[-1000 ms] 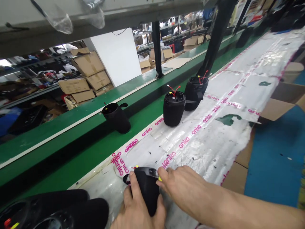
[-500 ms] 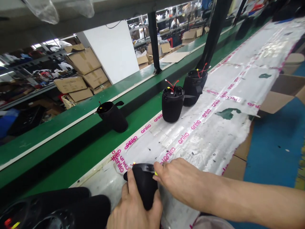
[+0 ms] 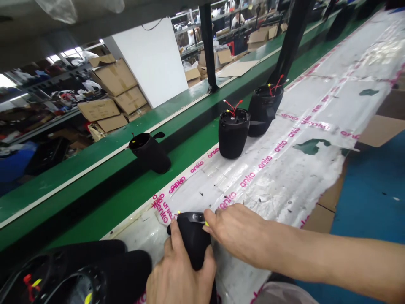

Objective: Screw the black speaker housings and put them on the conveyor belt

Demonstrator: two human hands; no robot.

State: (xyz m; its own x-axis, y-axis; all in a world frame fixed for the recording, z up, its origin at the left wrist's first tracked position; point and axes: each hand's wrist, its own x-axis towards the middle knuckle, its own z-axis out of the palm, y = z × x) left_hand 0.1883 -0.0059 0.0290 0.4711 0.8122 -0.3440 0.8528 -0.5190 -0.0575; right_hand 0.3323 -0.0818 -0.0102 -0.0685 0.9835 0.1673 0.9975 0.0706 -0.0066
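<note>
My left hand [image 3: 182, 270] is wrapped round a black fabric-covered speaker housing [image 3: 193, 242], its index finger stretched up to the rim. The housing tilts on the white plastic-covered bench, with a dark glossy band along its top edge. My right hand [image 3: 234, 228] is closed at the right side of that rim, thumb and fingers pressed together. A small yellow piece [image 3: 206, 223] shows by its thumb; what it belongs to is hidden. Two similar housings [image 3: 233, 137] [image 3: 264, 112] with red wires stand farther along the bench.
Another black housing [image 3: 152, 154] sits on the green conveyor [image 3: 186, 145]. More housings [image 3: 126, 274] lie at the lower left, close to my left hand. A dark post [image 3: 289, 42] rises beyond the bench. Cardboard boxes [image 3: 115, 80] are stacked past the conveyor.
The view has shifted slightly, so the bench and far housings appear displaced. Both hands keep their places on the same housing, with only a slight movement.
</note>
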